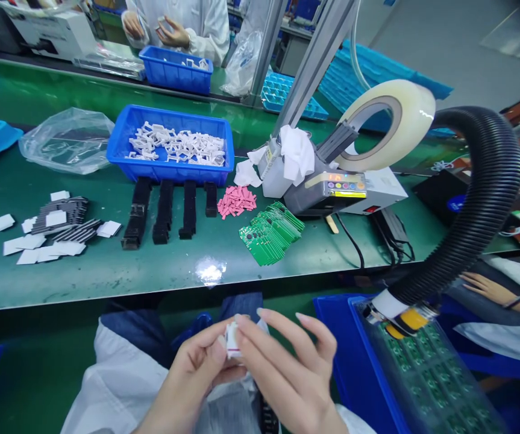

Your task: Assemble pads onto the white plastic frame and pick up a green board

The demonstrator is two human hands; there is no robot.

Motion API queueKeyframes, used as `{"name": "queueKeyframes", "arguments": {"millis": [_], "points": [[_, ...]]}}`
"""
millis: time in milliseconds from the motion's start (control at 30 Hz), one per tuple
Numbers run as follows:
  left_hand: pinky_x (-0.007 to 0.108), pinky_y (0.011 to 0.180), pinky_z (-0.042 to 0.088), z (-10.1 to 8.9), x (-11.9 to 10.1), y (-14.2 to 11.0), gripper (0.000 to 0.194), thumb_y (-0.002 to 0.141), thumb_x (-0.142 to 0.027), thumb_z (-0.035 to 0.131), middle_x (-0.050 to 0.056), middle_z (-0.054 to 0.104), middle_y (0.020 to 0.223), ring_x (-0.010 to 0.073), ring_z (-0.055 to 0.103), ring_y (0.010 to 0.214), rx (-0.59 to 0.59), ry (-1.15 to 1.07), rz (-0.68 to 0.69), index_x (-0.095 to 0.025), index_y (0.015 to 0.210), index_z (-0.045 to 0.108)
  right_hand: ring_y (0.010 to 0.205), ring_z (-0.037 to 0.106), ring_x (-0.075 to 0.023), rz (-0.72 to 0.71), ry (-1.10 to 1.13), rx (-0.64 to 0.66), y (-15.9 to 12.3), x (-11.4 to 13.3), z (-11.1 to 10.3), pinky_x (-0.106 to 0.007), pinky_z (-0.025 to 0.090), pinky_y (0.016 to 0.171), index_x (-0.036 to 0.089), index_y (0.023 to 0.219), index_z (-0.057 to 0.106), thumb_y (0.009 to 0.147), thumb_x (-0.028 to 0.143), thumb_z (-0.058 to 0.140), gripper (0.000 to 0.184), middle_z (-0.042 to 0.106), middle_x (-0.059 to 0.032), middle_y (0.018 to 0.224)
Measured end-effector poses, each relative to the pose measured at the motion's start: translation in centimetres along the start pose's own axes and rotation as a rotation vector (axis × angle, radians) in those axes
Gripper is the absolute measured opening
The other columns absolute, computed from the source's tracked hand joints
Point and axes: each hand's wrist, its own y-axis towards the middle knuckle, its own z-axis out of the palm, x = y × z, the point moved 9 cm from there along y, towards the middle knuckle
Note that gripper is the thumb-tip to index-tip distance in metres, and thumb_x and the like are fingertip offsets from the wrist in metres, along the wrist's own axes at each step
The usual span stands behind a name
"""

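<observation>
Between both hands, over my lap in front of the table's edge, is a small white plastic piece [232, 341] with a thin reddish line on it. My left hand [200, 367] pinches it from the left, thumb on its near side. The fingertips of my right hand [284, 367] press on its right and upper side, with the outer fingers spread away. Fingers cover much of the piece, so its full shape is hidden. Nearest on the table lie fanned green circuit boards [272, 232], a heap of pink pieces [237, 201] and rows of black parts [164, 211].
A blue bin [173, 172] holds white plastic frames. White and grey pads [56, 226] lie at left. A tape dispenser [327, 190] stands at right, beside a black flexible hose [490, 175] arching over a tray of boards [431, 380]. Another person's hands [172, 31] are across the table.
</observation>
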Motion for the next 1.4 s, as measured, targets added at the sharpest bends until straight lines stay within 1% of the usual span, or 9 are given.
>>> {"name": "queueKeyframes", "arguments": {"millis": [100, 167, 300, 467, 733, 933, 1033, 1167, 1400], "points": [[0.023, 0.073, 0.054, -1.3, -0.4, -0.3, 0.035, 0.063, -0.037, 0.079, 0.005, 0.078, 0.086, 0.0156, 0.071, 0.077, -0.096, -0.079, -0.001, -0.023, 0.096, 0.074, 0.094, 0.065, -0.0186, -0.063, 0.075, -0.003, 0.4, 0.4, 0.8, -0.036, 0.034, 0.09, 0.026, 0.101, 0.064, 0.086, 0.038, 0.059, 0.02, 0.07, 0.0056, 0.106], [0.021, 0.071, 0.055, -2.4, -0.9, -0.4, 0.035, 0.064, -0.035, 0.079, 0.004, 0.078, 0.088, 0.0156, 0.072, 0.079, -0.173, -0.099, 0.021, -0.024, 0.096, 0.074, 0.087, 0.065, -0.0187, 0.098, 0.076, -0.081, 0.6, -2.0, 1.4, -0.037, 0.035, 0.086, 0.027, 0.097, 0.063, 0.087, 0.047, 0.056, 0.023, 0.073, 0.003, 0.095], [0.019, 0.069, 0.056, -3.8, -2.2, -0.6, 0.038, 0.059, -0.039, 0.081, 0.003, 0.079, 0.09, 0.0191, 0.072, 0.089, -0.248, -0.017, 0.095, -0.026, 0.094, 0.074, 0.085, 0.058, -0.0219, 0.589, -0.185, -0.114, -0.5, -9.4, 4.1, -0.037, 0.032, 0.078, 0.023, 0.087, 0.065, 0.089, 0.042, 0.054, 0.022, 0.067, -0.0036, 0.087], [0.02, 0.069, 0.057, -3.9, -3.0, -1.2, 0.033, 0.056, -0.042, 0.082, 0.001, 0.079, 0.083, 0.0189, 0.073, 0.083, -0.249, 0.107, 0.17, -0.028, 0.086, 0.076, 0.086, 0.051, -0.0255, 0.664, -0.248, -0.042, -0.5, -11.8, 6.7, -0.039, 0.025, 0.076, 0.019, 0.088, 0.065, 0.088, 0.042, 0.056, 0.025, 0.063, -0.007, 0.089], [0.02, 0.083, 0.054, -4.1, -3.7, -1.8, 0.029, 0.059, -0.042, 0.08, 0.0, 0.079, 0.088, 0.0174, 0.071, 0.091, -0.221, 0.173, 0.301, -0.03, 0.085, 0.076, 0.079, 0.053, -0.0218, 0.655, -0.03, -0.071, -0.2, -11.3, 7.6, -0.036, 0.029, 0.074, 0.019, 0.082, 0.058, 0.086, 0.03, 0.056, 0.012, 0.064, -0.0032, 0.081], [0.017, 0.067, 0.056, -5.2, -3.3, -0.8, 0.033, 0.058, -0.041, 0.081, 0.0, 0.079, 0.085, 0.0152, 0.073, 0.079, -0.139, 0.133, 0.241, -0.031, 0.088, 0.076, 0.081, 0.058, -0.02, 0.585, 0.28, -0.192, 0.7, -9.7, 6.2, -0.035, 0.042, 0.075, 0.02, 0.08, 0.061, 0.086, 0.029, 0.057, 0.012, 0.065, -0.0044, 0.08], [0.016, 0.06, 0.054, -5.5, -2.8, -0.6, 0.037, 0.053, -0.042, 0.083, 0.001, 0.079, 0.076, 0.0131, 0.072, 0.07, -0.147, 0.138, 0.185, -0.028, 0.086, 0.076, 0.076, 0.061, -0.0173, 0.584, 0.617, -0.203, 1.4, -8.5, 4.6, -0.03, 0.049, 0.068, 0.022, 0.079, 0.058, 0.089, 0.033, 0.054, 0.015, 0.063, -0.0023, 0.076], [0.015, 0.059, 0.052, -4.8, -2.2, -0.4, 0.034, 0.054, -0.04, 0.083, 0.0, 0.078, 0.068, 0.0105, 0.07, 0.062, -0.106, 0.128, 0.155, -0.026, 0.085, 0.077, 0.06, 0.057, -0.0113, 0.638, 1.149, -0.078, 2.5, -6.0, 4.9, -0.022, 0.046, 0.053, 0.026, 0.091, 0.064, 0.083, 0.033, 0.065, 0.011, 0.063, 0.0005, 0.076], [0.015, 0.059, 0.049, -3.2, -2.3, -0.8, 0.033, 0.061, -0.024, 0.082, -0.001, 0.078, 0.069, 0.0139, 0.072, 0.07, 0.026, 0.14, 0.201, -0.028, 0.093, 0.076, 0.058, 0.052, -0.0103, 0.631, 1.113, 0.157, 3.5, -3.2, 8.4, -0.022, 0.046, 0.055, 0.025, 0.092, 0.071, 0.078, 0.023, 0.067, 0.014, 0.061, 0.0011, 0.069]]}}
